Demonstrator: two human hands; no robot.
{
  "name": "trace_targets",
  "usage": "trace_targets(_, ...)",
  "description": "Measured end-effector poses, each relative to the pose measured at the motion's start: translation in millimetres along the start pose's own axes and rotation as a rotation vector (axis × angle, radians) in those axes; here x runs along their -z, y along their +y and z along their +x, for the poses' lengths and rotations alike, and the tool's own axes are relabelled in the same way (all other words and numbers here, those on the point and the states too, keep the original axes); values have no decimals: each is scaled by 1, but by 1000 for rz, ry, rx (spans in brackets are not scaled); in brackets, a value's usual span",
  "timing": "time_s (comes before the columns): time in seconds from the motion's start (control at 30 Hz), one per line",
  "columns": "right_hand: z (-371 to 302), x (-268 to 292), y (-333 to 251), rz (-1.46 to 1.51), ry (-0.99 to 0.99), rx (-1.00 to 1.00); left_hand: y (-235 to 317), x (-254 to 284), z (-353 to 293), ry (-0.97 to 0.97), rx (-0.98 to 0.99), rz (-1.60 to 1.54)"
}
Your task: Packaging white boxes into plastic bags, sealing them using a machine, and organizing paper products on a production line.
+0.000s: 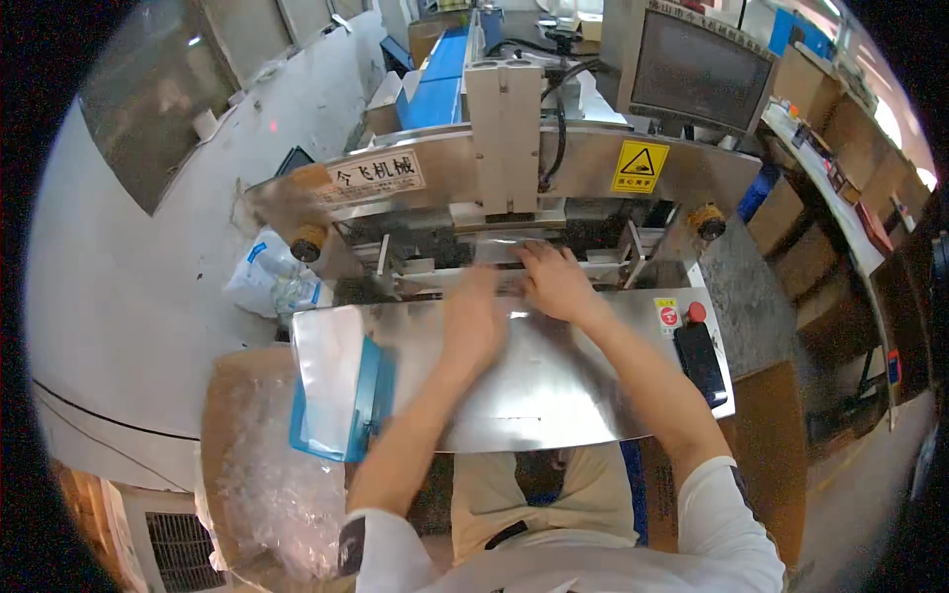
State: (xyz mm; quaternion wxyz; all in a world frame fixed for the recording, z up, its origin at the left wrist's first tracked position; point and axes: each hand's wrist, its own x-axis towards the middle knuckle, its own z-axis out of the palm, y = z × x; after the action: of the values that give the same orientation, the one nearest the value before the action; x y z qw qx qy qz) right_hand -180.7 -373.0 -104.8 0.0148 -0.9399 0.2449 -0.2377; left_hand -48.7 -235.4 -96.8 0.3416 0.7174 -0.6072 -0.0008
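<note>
Right grip (557,285), fingers spread, clear film (494,246) at its fingertips; left grip (474,314), blurred; either's hold untellable; seemingly positioning film, next calling for careful alignment.

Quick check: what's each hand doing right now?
Left hand: blurred, grip cannot be told.
Right hand: beside clear plastic, grip cannot be told.
</note>
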Motion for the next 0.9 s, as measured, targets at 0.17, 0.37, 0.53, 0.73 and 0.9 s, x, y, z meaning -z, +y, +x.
trace_targets(0.17, 11, 7, -14, 123, -36, -28, 47, -10, -135, -112, -7, 194)
trace_targets(0.37, 6, 0, -6, -1, -159, -119, 54, -19, -136, -95, 14, 201)
trace_targets(0.53, 8, 6, -27, 13, -140, -93, 47, -19, -150, -51, -9, 207)
trace_targets(0.73, 10, 18, -21, -26, -103, -101, 54, -21, -149, -70, -7, 184)
trace_targets(0.9, 15, 18, -27, -10, -95, -82, 51, -17, -151, -56, 19, 178)
